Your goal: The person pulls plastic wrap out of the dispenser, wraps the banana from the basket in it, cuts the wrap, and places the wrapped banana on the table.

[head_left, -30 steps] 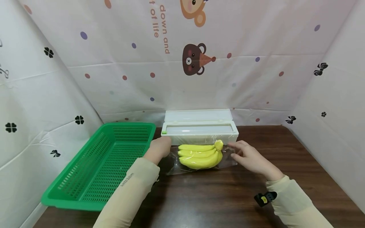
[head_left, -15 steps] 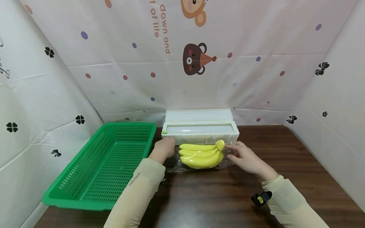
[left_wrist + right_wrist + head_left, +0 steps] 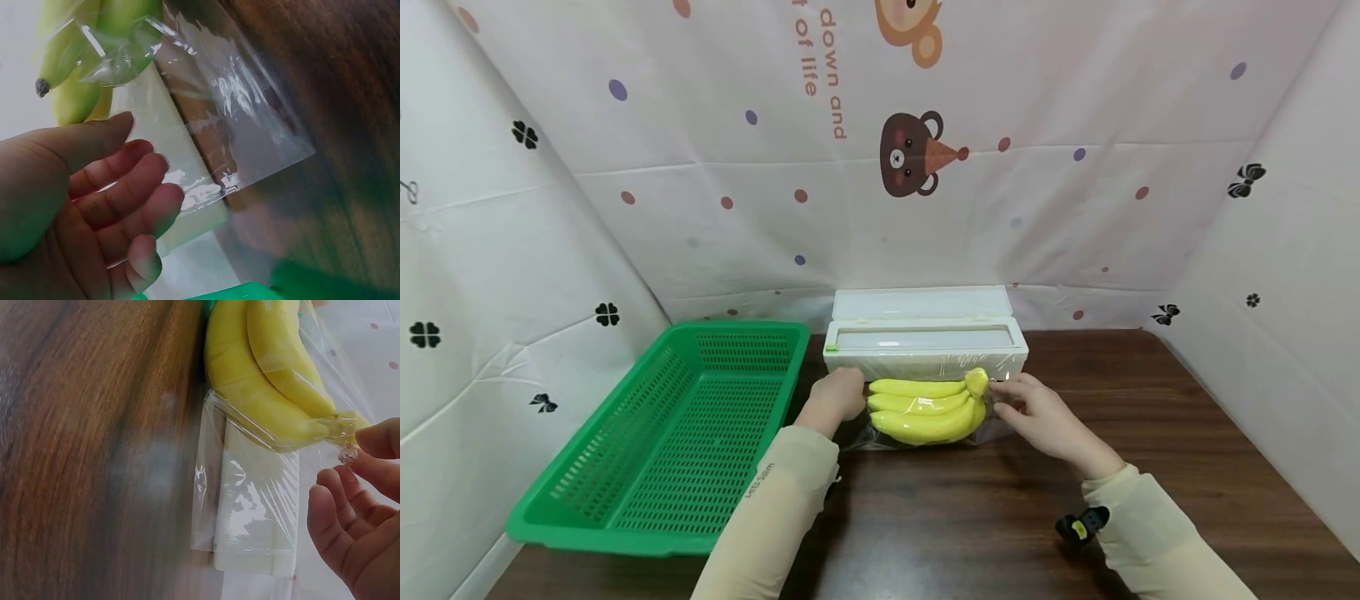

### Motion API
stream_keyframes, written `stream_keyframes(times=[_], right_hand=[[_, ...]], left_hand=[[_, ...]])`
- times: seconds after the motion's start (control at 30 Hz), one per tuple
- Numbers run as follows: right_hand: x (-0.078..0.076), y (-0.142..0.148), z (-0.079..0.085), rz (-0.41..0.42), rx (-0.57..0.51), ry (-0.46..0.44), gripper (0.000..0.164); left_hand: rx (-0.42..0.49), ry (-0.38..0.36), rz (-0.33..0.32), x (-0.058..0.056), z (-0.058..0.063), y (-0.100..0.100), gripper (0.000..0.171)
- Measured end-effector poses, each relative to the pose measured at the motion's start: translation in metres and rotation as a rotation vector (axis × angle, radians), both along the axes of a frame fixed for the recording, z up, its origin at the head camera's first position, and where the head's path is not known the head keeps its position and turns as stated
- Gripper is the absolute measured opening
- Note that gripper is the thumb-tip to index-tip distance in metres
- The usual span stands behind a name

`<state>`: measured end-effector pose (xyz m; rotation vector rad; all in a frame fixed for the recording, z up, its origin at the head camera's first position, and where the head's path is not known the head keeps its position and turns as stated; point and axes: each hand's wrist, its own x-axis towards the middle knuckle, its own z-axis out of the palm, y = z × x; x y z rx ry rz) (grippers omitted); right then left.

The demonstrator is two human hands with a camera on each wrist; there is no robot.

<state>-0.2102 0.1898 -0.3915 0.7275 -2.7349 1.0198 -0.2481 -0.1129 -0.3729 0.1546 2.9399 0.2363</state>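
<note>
A bunch of yellow bananas (image 3: 925, 410) lies on the table in front of a white cling film dispenser (image 3: 917, 364), covered by clear cling film (image 3: 206, 525). At the left tips of the bunch, my left hand (image 3: 839, 395) holds the film's left end with curled fingers. In the left wrist view, a loose corner of film spreads beyond those fingers. My right hand (image 3: 1033, 412) is beside the stem, where thumb and forefinger pinch a crumpled bit of film in the right wrist view. The remaining right fingers are loosely bent.
The dispenser's lid (image 3: 922, 302) stands raised at the back. A green plastic basket (image 3: 520, 527) with slotted walls sits to the left, close to my left forearm. Printed white cloth (image 3: 1075, 225) hangs behind and on both sides of the dark wooden table (image 3: 955, 517).
Both hands have moved inward toward the bananas, drawing the film ends closer to the bunch. The bananas, dispenser and basket stay in place.
</note>
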Motion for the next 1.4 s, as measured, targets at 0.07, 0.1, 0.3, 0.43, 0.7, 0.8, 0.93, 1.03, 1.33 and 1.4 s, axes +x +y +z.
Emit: stream_keyframes(times=[0.07,0.1,0.3,0.43,0.7,0.8,0.93,1.03,1.33,1.4], right_hand=[[0.0,0.0,0.0,-0.01,0.005,0.008,0.032],[0.0,-0.001,0.0,-0.017,0.009,0.012,0.032],[0.0,-0.002,0.0,-0.071,-0.01,0.018,0.025],[-0.001,-0.004,-0.002,-0.094,-0.076,-0.004,0.018],[-0.004,-0.005,-0.005,-0.122,-0.168,-0.002,0.009],[-0.003,-0.005,-0.005,-0.139,-0.147,-0.011,0.009],[-0.003,-0.006,-0.007,-0.149,-0.104,0.009,0.015],[-0.003,-0.007,-0.008,-0.146,-0.082,0.043,0.017],[-0.003,-0.01,-0.008,-0.109,-0.108,0.051,0.021],[-0.003,-0.011,-0.009,-0.112,-0.108,0.044,0.022]], left_hand=[[0.007,0.01,0.005,0.0,-0.002,-0.001,0.024],[0.01,0.013,0.01,-0.001,-0.004,-0.001,0.025],[0.014,0.031,0.037,-0.002,-0.01,-0.004,0.027],[0.015,0.034,0.047,-0.001,-0.01,-0.006,0.023],[-0.014,0.031,0.084,0.003,-0.001,-0.007,0.012],[-0.041,0.019,0.108,0.004,-0.002,-0.007,0.009],[-0.06,0.032,0.15,0.006,-0.004,-0.008,0.003],[-0.023,0.113,0.183,0.01,-0.002,-0.007,0.012],[0.052,0.313,0.121,0.025,0.007,0.004,0.019],[0.052,0.35,0.091,0.029,0.006,0.006,0.018]])
